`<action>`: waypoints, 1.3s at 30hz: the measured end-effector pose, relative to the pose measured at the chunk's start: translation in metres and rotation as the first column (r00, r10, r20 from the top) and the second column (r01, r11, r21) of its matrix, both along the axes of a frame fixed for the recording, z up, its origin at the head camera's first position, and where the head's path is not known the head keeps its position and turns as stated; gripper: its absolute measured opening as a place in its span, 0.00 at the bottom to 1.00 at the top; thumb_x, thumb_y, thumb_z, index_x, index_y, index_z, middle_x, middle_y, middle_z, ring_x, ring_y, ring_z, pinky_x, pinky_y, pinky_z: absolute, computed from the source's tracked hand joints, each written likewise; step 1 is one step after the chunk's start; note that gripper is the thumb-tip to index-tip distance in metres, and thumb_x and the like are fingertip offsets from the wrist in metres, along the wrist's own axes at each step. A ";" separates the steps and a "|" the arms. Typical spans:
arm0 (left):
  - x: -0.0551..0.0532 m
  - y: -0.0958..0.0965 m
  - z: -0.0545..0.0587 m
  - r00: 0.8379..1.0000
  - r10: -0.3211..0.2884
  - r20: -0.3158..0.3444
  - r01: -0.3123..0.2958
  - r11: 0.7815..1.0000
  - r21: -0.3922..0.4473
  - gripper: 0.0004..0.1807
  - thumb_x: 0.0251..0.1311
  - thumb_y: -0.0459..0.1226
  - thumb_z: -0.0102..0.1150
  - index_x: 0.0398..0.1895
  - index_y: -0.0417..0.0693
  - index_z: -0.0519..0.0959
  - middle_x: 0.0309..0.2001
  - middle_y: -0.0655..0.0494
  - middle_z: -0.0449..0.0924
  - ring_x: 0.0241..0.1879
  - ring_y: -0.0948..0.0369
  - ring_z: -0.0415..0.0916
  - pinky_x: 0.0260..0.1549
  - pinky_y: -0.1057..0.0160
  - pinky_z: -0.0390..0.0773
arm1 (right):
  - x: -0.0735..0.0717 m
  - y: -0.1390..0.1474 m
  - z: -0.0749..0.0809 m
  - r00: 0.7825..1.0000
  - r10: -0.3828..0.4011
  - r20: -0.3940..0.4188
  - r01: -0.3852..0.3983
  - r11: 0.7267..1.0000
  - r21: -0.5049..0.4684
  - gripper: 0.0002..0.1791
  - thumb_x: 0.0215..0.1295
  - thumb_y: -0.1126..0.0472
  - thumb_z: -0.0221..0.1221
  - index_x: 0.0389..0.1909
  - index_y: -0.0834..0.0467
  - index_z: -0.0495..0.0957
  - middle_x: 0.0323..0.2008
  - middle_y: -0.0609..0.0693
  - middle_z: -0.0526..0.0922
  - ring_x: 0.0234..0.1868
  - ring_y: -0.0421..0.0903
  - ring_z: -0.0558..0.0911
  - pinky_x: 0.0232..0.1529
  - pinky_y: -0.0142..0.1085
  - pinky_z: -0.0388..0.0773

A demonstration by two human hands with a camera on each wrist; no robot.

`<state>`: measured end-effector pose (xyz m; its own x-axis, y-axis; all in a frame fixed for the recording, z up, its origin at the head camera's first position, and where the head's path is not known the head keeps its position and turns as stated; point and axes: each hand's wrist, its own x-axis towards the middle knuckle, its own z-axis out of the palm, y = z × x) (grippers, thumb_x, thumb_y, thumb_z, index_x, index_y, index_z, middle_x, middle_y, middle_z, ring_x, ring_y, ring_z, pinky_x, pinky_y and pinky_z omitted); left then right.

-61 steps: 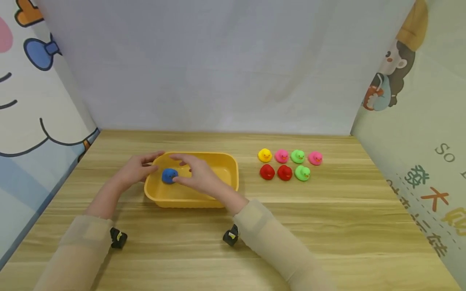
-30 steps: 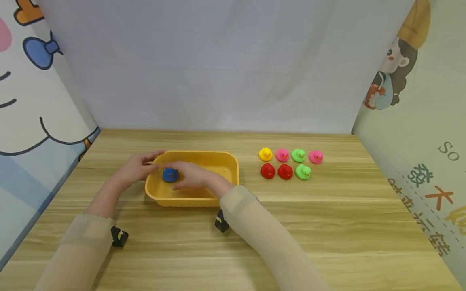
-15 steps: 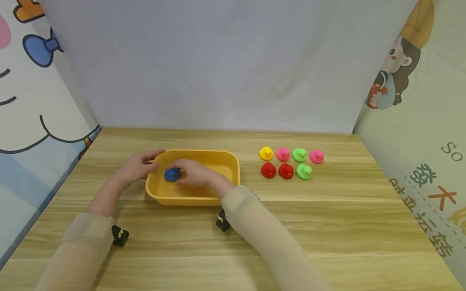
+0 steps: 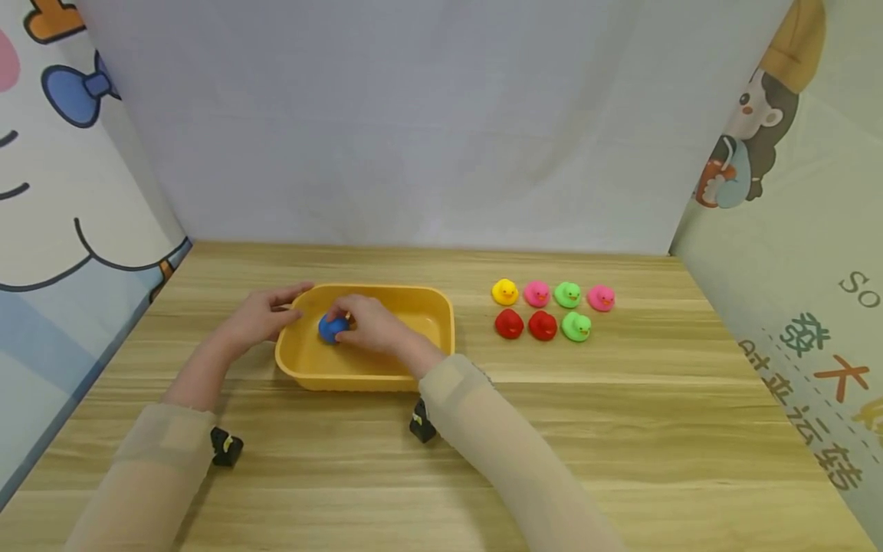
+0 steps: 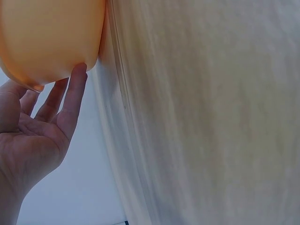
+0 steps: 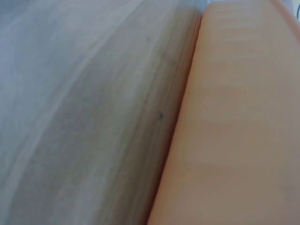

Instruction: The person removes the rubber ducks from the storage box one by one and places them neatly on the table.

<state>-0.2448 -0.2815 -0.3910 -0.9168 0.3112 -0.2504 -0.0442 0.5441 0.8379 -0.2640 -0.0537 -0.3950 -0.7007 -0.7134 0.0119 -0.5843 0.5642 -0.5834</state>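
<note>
A blue rubber duck is in the left part of a yellow plastic basin. My right hand reaches in over the near right side and pinches the duck between thumb and fingers, which cover its right side. My left hand holds the basin's left end, with a digit lapping over the rim. In the left wrist view, fingertips of the left hand press the outer wall of the basin. The right wrist view has only the basin's ribbed side wall beside the tabletop; the hand is out of it.
Right of the basin, small rubber ducks stand in two rows: a yellow duck, pink ducks, green ducks and red ducks. The wooden table ends at a pale cloth backdrop, with printed cloths at both sides.
My right hand has come down to the blue duck and taken hold of it; the duck has shifted slightly right and turned. The left hand has stayed at the basin's left end.
</note>
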 end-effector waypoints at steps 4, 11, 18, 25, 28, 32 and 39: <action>0.000 0.000 0.000 1.000 0.003 0.002 -0.003 1.000 0.000 0.31 0.70 0.42 0.47 0.74 0.56 0.54 0.69 0.36 0.57 0.59 0.41 0.68 0.39 0.56 0.81 | 0.000 0.001 0.000 1.000 -0.007 -0.014 0.007 1.000 0.004 0.13 0.61 0.60 0.62 0.46 0.57 0.78 0.43 0.48 0.79 0.46 0.42 0.76 0.47 0.24 0.70; 0.000 0.001 0.000 1.000 0.006 0.007 -0.006 1.000 0.001 0.30 0.70 0.41 0.47 0.74 0.56 0.54 0.68 0.35 0.57 0.59 0.41 0.68 0.40 0.56 0.81 | 0.001 0.005 0.006 1.000 0.000 -0.011 0.000 1.000 0.022 0.13 0.61 0.60 0.63 0.46 0.57 0.78 0.42 0.48 0.80 0.45 0.43 0.77 0.46 0.24 0.72; 0.000 0.000 -0.001 1.000 0.006 0.006 -0.006 1.000 0.000 0.30 0.70 0.40 0.46 0.74 0.55 0.53 0.68 0.34 0.57 0.58 0.40 0.68 0.40 0.55 0.81 | 0.001 0.012 0.012 1.000 0.014 0.001 -0.014 0.999 0.032 0.12 0.60 0.61 0.63 0.45 0.57 0.79 0.43 0.48 0.81 0.45 0.40 0.77 0.49 0.25 0.72; 0.000 0.000 -0.002 1.000 0.007 -0.004 -0.007 1.000 0.016 0.30 0.70 0.39 0.47 0.74 0.54 0.54 0.69 0.33 0.56 0.58 0.40 0.69 0.39 0.56 0.81 | 0.002 0.024 0.026 0.997 0.054 0.046 -0.055 0.999 0.004 0.12 0.60 0.64 0.63 0.44 0.60 0.78 0.42 0.49 0.81 0.43 0.42 0.77 0.50 0.30 0.74; 0.000 0.000 -0.002 1.000 0.006 -0.001 -0.006 1.000 0.028 0.30 0.70 0.39 0.47 0.74 0.55 0.54 0.69 0.34 0.56 0.58 0.40 0.69 0.39 0.56 0.81 | 0.001 0.030 0.031 0.996 0.076 0.054 -0.076 0.997 -0.008 0.11 0.59 0.65 0.63 0.43 0.61 0.79 0.41 0.50 0.82 0.42 0.42 0.78 0.50 0.33 0.75; 0.000 0.000 -0.001 1.000 0.010 0.002 -0.010 1.000 0.024 0.30 0.70 0.39 0.47 0.74 0.55 0.54 0.69 0.34 0.56 0.58 0.40 0.69 0.40 0.56 0.81 | 0.000 0.038 0.040 0.994 0.096 0.057 -0.097 0.995 0.011 0.11 0.60 0.64 0.62 0.44 0.60 0.78 0.41 0.50 0.81 0.42 0.43 0.77 0.51 0.35 0.75; 0.000 0.001 0.000 1.000 0.009 0.006 -0.009 1.000 0.000 0.30 0.70 0.40 0.46 0.74 0.56 0.54 0.69 0.34 0.56 0.59 0.40 0.67 0.41 0.55 0.81 | 0.000 0.052 0.057 0.988 0.152 0.029 -0.154 0.986 0.060 0.10 0.60 0.64 0.62 0.43 0.59 0.78 0.42 0.49 0.81 0.42 0.44 0.77 0.49 0.34 0.75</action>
<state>-0.2452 -0.2805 -0.3914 -0.9182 0.3026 -0.2555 -0.0540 0.5434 0.8377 -0.2644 -0.0020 -0.3376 -0.5827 -0.8111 -0.0516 -0.6527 0.5048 -0.5650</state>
